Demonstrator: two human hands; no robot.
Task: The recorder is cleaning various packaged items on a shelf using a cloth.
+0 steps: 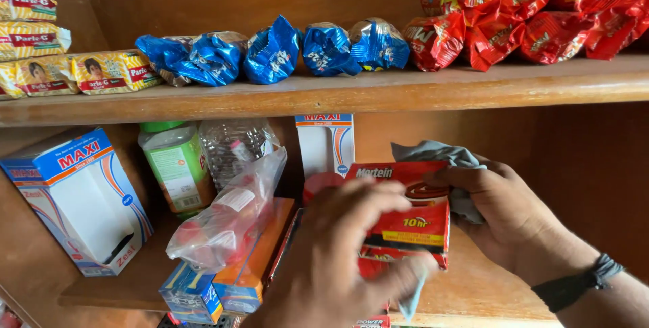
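Presently, findings as observed from the head view:

Left hand: the left hand (338, 253) is in the foreground, back toward the camera, fingers loosely spread and curled over the front face of a red flat box (405, 216); thumb at the box's lower right edge.
Right hand: the right hand (503, 216) grips the red flat box from its right side, fingers pressed together along the upper right corner; a grey cloth (446, 155) is bunched between palm and box. A dark band sits on the wrist.
Red flat box: held upright between both hands, in front of the lower shelf (473, 294), above further red boxes stacked beneath it.
Lower shelf, left: white and blue carton (78, 199) standing tilted; green-lidded jar (176, 166); clear plastic bottle (233, 145); clear bag (226, 220) lying on an orange box (260, 260).
Lower shelf, rear: a second white and blue carton (326, 142) upright behind the hands.
Upper shelf: wooden upper shelf (338, 91) carries yellow biscuit packets (74, 71) at left, blue packets (270, 51) in the middle, red packets (527, 10) piled at right.
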